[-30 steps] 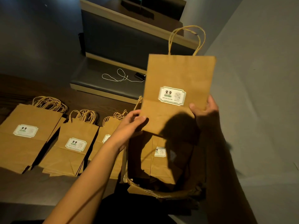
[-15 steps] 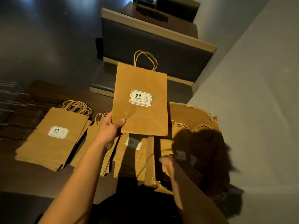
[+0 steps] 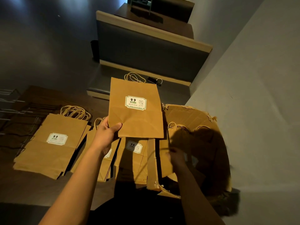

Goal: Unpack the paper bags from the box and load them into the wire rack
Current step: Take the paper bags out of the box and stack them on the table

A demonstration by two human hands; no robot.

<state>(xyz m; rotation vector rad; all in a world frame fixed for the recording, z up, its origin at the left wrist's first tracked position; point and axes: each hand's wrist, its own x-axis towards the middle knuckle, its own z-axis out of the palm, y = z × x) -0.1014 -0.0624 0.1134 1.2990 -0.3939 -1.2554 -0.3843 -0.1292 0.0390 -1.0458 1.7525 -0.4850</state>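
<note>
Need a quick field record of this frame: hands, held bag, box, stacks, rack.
left hand: grips the lower left corner of the held bag, thumb on its front
held bag: flat, label facing camera, handles away, above the stacks
right hand: down in the box, in shadow; grip unclear
box: torn cardboard, open, bag handles showing inside
stacks: flat bags on the table, left of the box
rack: wire, far left, no bags seen in it
</note>
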